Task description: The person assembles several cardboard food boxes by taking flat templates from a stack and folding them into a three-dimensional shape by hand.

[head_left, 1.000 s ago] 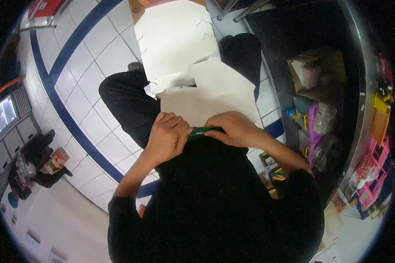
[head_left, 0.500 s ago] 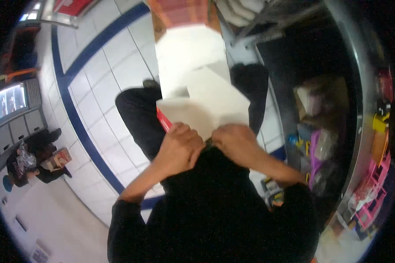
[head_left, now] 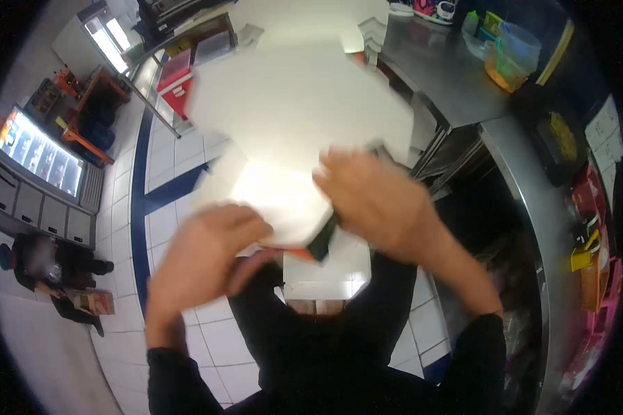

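Note:
A cardboard box (head_left: 284, 190), white inside with red and dark green on its outer wall, is held partly folded in front of me. Its wide white lid flap (head_left: 304, 90) spreads away from me. At the near left edge my left hand (head_left: 211, 259) is closed on the cardboard, thumb low and fingers over the rim. My right hand (head_left: 387, 200) is closed over the right side wall, its fingers pressed together. Both hands are blurred by motion, and the wall under the right fingers is partly hidden. Below the box, a pale panel (head_left: 325, 273) shows between my legs.
More white cardboard (head_left: 298, 17) lies beyond the lid. A steel counter (head_left: 450, 76) stands at the right with plastic tubs (head_left: 512, 55). A red box (head_left: 176, 79) sits at the far left. Another person (head_left: 55, 266) is by the left wall, near a lit fridge (head_left: 38, 155).
My view has tilted up. The box has been raised off my lap and its flap now spreads wide. Both hands have moved apart, the right one farther forward along the side wall.

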{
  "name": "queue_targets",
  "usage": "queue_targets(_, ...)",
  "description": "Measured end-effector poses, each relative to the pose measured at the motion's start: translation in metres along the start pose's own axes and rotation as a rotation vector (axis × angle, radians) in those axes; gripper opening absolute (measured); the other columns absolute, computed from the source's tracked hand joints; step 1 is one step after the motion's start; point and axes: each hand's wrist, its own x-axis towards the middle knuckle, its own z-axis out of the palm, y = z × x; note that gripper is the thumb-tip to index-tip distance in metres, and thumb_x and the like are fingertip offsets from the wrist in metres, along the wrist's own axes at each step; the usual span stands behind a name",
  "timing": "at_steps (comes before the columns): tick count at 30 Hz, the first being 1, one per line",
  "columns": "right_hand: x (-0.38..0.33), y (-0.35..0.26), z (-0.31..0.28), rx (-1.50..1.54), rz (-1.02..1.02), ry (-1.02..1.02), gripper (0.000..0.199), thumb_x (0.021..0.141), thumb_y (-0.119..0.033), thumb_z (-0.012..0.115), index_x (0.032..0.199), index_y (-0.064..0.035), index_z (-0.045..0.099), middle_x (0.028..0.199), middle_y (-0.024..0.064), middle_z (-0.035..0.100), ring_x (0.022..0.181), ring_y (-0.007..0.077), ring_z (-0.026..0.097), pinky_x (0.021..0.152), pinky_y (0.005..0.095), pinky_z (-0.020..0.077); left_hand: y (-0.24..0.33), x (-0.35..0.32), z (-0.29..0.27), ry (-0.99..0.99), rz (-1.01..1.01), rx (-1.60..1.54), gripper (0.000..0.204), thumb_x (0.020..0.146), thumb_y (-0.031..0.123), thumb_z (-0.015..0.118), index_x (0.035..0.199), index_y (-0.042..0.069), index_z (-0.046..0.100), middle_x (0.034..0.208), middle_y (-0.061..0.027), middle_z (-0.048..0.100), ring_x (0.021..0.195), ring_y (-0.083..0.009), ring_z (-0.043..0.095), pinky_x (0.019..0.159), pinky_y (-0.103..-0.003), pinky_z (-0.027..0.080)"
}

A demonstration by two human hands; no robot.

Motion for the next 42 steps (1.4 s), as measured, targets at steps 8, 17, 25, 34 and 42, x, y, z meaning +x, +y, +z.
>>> queue_targets(8,0.063,0.22,0.019,-0.034,0.838,-0.118,0.052,0.09,-0.037,0.073,0.131,-0.0079,0.061,0.115,0.0228,0.071,0.1,0.0396,0.072,0.086,0.0463,0.0578,-0.044,0.182,-0.041,0.52,0.582,0.002,0.026,0.09,0.003,0.069,0.116,0.004,0.071,0.108,-0.0182,0.073,0.094,-0.0373,0.071,0.084,-0.043,0.056)
queue_targets(17,0.084,0.213,0.021,0.68,1.15,-0.321,0.056,0.095,-0.037,0.062,0.124,0.0106,0.062,0.111,0.02,0.074,0.087,0.0265,0.078,0.073,0.0302,0.0649,-0.108,0.257,-0.023,0.226,0.447,0.143,0.027,0.091,0.01,0.067,0.117,0.004,0.073,0.102,-0.0211,0.074,0.091,-0.0385,0.072,0.083,-0.042,0.057)
queue_targets(25,0.054,0.26,0.025,0.809,1.14,-0.417,0.056,0.098,-0.037,0.064,0.132,0.0081,0.059,0.126,0.0226,0.069,0.108,0.028,0.073,0.084,0.0318,0.064,-0.077,0.258,-0.014,0.16,0.254,0.244,0.018,0.089,0.011,0.068,0.104,0.002,0.072,0.095,-0.0231,0.072,0.088,-0.0435,0.069,0.079,-0.048,0.056)
queue_targets(34,0.059,0.274,0.02,1.029,0.92,-0.595,0.04,0.1,-0.02,0.061,0.123,0.0123,0.062,0.118,0.0272,0.069,0.107,0.0364,0.071,0.093,0.0405,0.0616,-0.076,0.258,0.0,0.2,0.212,0.424,0.029,0.09,0.012,0.065,0.117,0.01,0.074,0.097,-0.0221,0.073,0.088,-0.043,0.07,0.079,-0.05,0.056)
queue_targets(42,0.08,0.262,0.041,0.89,1.167,-0.293,0.032,0.094,-0.013,0.061,0.113,0.0118,0.068,0.112,0.0285,0.072,0.103,0.036,0.073,0.087,0.0417,0.0618,-0.079,0.255,-0.012,0.06,0.209,0.482,0.026,0.098,0.007,0.062,0.122,0.004,0.071,0.105,-0.0201,0.075,0.091,-0.0366,0.074,0.083,-0.044,0.06)
